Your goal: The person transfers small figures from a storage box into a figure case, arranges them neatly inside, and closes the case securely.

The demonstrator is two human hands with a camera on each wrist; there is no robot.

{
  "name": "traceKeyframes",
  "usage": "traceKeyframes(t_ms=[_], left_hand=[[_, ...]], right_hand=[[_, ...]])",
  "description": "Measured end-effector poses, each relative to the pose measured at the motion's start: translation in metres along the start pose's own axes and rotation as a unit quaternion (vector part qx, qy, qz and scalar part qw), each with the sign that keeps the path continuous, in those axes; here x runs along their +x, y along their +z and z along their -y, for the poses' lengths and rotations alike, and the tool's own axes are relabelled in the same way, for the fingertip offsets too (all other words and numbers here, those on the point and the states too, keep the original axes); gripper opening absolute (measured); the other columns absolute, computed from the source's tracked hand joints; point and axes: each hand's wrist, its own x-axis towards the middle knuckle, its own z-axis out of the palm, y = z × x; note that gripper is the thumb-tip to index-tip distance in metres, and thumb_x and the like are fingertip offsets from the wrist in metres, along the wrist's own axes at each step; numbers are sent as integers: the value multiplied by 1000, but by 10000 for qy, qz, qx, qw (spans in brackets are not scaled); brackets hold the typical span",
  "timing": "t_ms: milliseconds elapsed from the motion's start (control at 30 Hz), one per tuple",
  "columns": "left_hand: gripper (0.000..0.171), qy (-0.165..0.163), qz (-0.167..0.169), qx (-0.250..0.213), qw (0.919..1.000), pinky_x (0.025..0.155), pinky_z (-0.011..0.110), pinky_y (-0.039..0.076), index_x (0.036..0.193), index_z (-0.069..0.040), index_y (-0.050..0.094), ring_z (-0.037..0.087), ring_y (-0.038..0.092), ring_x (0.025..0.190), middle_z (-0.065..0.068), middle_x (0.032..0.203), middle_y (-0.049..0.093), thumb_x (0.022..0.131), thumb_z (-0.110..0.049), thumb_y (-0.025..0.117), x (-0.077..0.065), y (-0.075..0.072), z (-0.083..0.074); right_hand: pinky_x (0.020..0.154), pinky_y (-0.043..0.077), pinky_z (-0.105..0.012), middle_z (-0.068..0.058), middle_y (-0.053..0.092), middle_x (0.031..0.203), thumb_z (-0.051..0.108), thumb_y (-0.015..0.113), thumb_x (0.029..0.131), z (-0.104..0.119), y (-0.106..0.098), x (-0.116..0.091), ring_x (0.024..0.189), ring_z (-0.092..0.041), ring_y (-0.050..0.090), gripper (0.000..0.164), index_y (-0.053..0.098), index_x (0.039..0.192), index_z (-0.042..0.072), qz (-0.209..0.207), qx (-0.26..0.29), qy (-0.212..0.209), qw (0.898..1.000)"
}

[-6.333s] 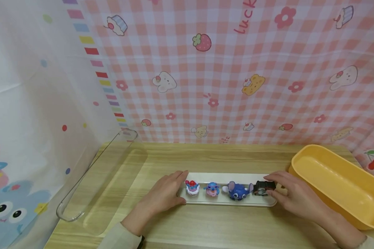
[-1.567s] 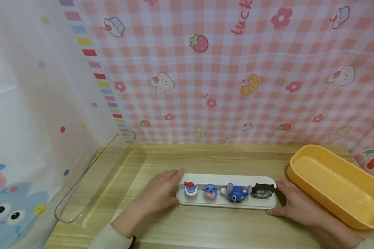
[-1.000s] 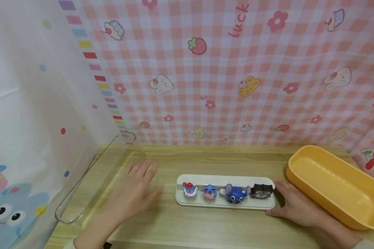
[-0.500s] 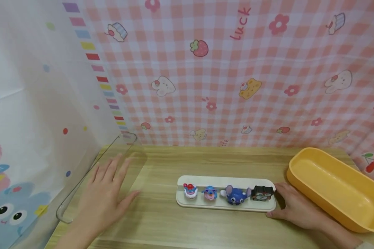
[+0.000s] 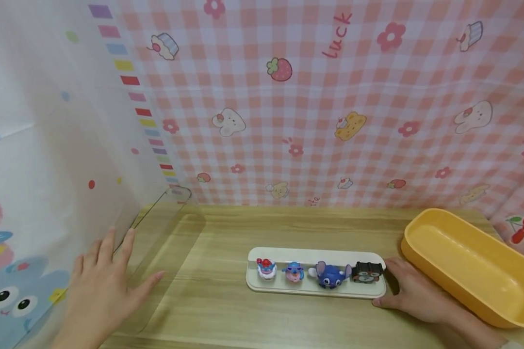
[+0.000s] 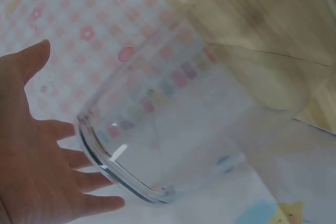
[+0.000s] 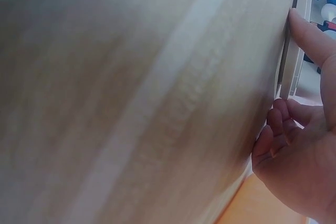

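Note:
My left hand, fingers straight and spread, is over the near left part of a clear plastic cover. In the left wrist view its fingertips are right at the rounded end of the cover, with nothing in the palm. My right hand grips the right end of a white tray, thumb at the near corner and fingers behind. In a row on the tray stand a red-topped cupcake figure, a small blue figure with sunglasses, a big-eared blue Stitch figure and a dark box-shaped figure.
A yellow bin stands at an angle just right of my right hand. The wooden table ends at a pink checked cloth behind and a white printed cloth on the left.
My left hand has let go of the tray's left end and moved left to the clear cover. Earlier my right hand was at the dark figure; now it holds the tray's right end.

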Motion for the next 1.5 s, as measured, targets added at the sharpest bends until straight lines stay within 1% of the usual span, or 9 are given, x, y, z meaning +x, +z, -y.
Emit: traceKeyframes(t_ms=[67, 300, 533, 700, 1033, 1167, 1267, 1367, 1500], left_hand=[[110, -106, 78, -48, 9999, 102, 79, 31, 156, -2, 43, 62, 39, 130, 36, 156, 37, 79, -71, 77, -2, 1, 3], [109, -349, 639, -93, 9973, 94, 84, 33, 156, -2, 41, 65, 40, 128, 40, 152, 38, 82, -74, 73, -7, 6, 10], [108, -438, 909, -103, 9948, 87, 84, 40, 157, -2, 39, 65, 41, 128, 39, 152, 37, 83, -74, 73, -5, 11, 17], [107, -434, 959, -67, 9944, 83, 80, 45, 156, -1, 40, 65, 45, 126, 40, 151, 39, 84, -73, 73, -5, 14, 19], [109, -537, 998, -165, 9934, 82, 77, 47, 157, 3, 39, 64, 50, 119, 40, 141, 45, 84, -72, 73, -7, 19, 25], [109, -575, 885, -210, 9942, 78, 73, 49, 156, 4, 40, 61, 53, 115, 38, 135, 50, 84, -69, 76, -8, 21, 25], [107, -618, 764, -215, 9949, 73, 69, 51, 152, 7, 44, 58, 57, 108, 38, 127, 54, 83, -67, 78, -8, 22, 24], [106, -750, 744, -220, 9942, 67, 65, 53, 149, 11, 45, 55, 61, 97, 40, 119, 56, 83, -64, 79, -8, 22, 24], [105, -1112, 1004, -235, 9884, 63, 62, 52, 147, 13, 44, 54, 62, 90, 42, 114, 56, 86, -66, 75, -6, 20, 24]], right_hand=[[99, 49, -55, -6, 64, 125, 67, 89, 69, 0, 0, 0, 117, -27, 59, 97, 63, 136, 1, 5, -1, 2, 10000], [100, 49, -55, -7, 64, 126, 67, 89, 69, 0, 1, 0, 118, -27, 59, 97, 63, 135, 1, -30, -16, 5, 10000], [100, 49, -54, -6, 64, 126, 67, 89, 69, -1, 1, -1, 118, -26, 58, 96, 63, 135, 2, -65, -24, -26, 10000], [99, 48, -54, -7, 64, 126, 65, 90, 69, -1, 1, 0, 118, -27, 58, 96, 63, 135, 1, -73, 4, -14, 10000], [100, 48, -56, -11, 64, 128, 65, 90, 69, -1, 1, 0, 119, -30, 59, 99, 61, 136, -2, 1, 42, 50, 10000], [100, 49, -57, -11, 63, 128, 65, 90, 69, -1, 1, 0, 119, -31, 58, 99, 61, 136, -3, 21, 37, 47, 10000], [100, 49, -57, -11, 63, 128, 64, 91, 69, 0, 0, 0, 119, -31, 58, 99, 61, 136, -3, 20, 43, 45, 10000], [100, 48, -56, -11, 63, 128, 63, 91, 69, 0, 0, -1, 119, -31, 58, 98, 61, 136, -2, 13, 45, 47, 10000], [100, 48, -56, -10, 64, 128, 63, 91, 69, 1, 0, -1, 120, -31, 58, 98, 62, 136, -1, 10, 46, 53, 10000]])
